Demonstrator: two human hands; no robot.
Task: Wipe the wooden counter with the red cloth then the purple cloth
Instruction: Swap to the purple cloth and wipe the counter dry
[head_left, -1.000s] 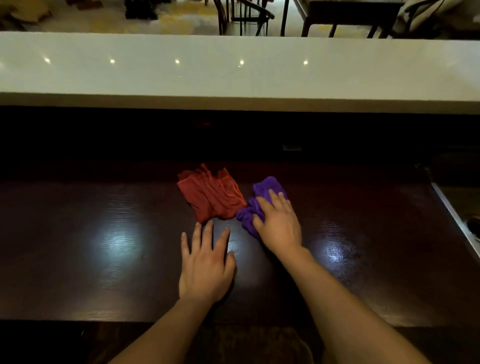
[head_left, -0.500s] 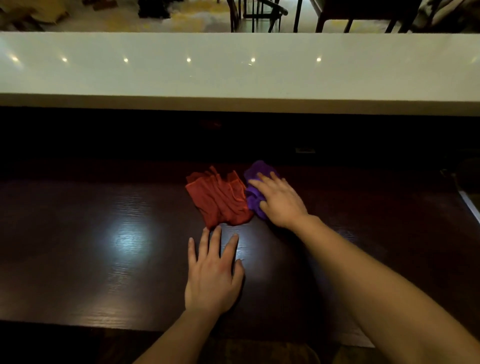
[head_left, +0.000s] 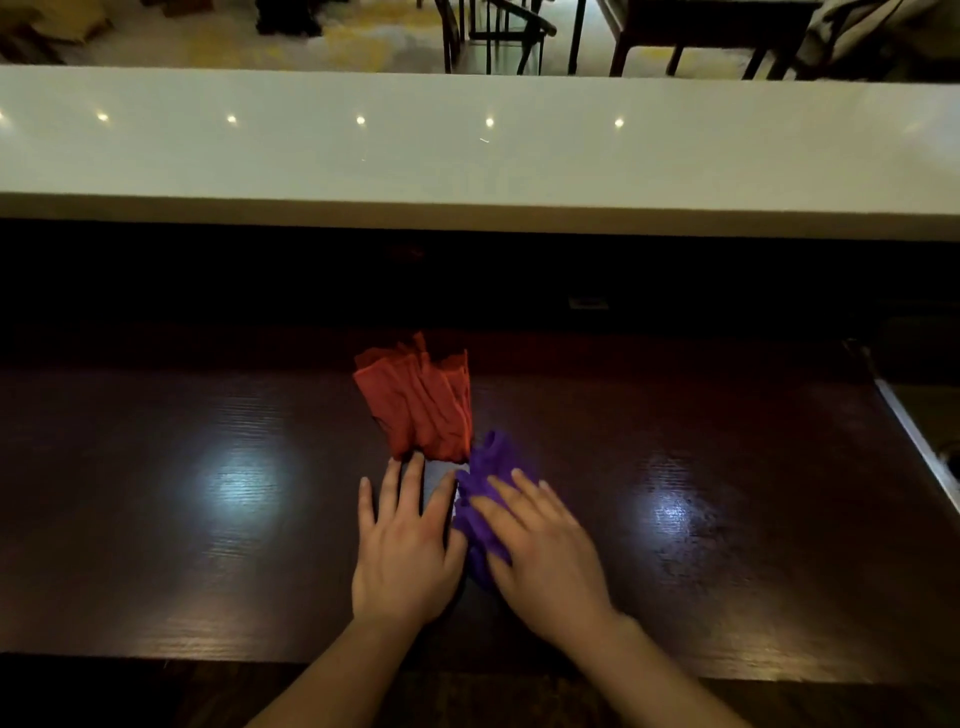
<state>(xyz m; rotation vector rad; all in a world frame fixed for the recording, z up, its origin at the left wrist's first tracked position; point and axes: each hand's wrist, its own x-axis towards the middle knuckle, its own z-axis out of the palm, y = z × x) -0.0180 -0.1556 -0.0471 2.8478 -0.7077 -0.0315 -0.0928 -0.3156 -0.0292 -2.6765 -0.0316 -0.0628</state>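
Note:
The red cloth lies crumpled in the middle of the dark wooden counter. Just below it and to the right, the purple cloth is bunched under my right hand, which presses flat on it with fingers spread. My left hand rests palm-down on the bare wood beside the purple cloth, its fingertips almost touching the red cloth's near edge. Part of the purple cloth is hidden beneath my right palm.
A raised white ledge runs across the back, with a dark recess under it. A metal edge borders the counter at the right. Chairs and a table stand beyond the ledge.
My right hand has dragged the purple cloth from beside the red cloth toward me, close to my left hand. The left hand and the red cloth have stayed put.

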